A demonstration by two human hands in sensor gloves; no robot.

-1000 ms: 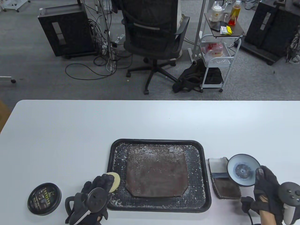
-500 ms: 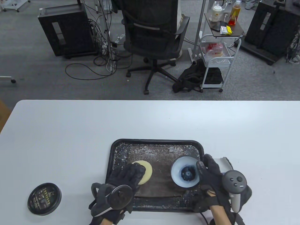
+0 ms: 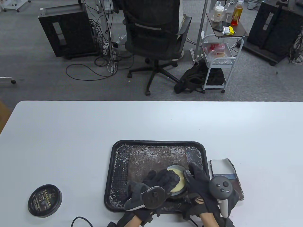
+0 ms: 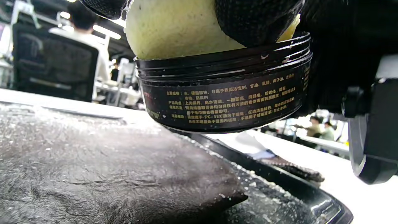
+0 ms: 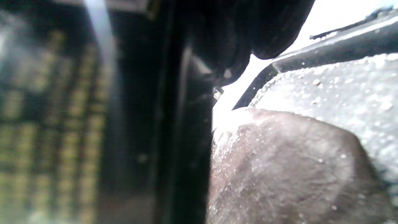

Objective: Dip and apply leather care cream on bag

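A brown leather bag lies flat in a black tray, dusted with white flecks. Above its near right part my right hand grips the open black cream jar. My left hand holds a round yellow sponge and presses it down into the jar's mouth. The left wrist view shows the sponge sunk into the jar, which hangs tilted just over the bag. In the right wrist view the jar is a blur beside the bag.
The jar's black lid lies on the white table at the near left. Cloth and leather swatches sit just right of the tray. An office chair and a cart stand beyond the far edge.
My right hand brought the jar leftward from beside the tray to over the bag. My left hand carried the sponge rightward and pushed it into the jar.
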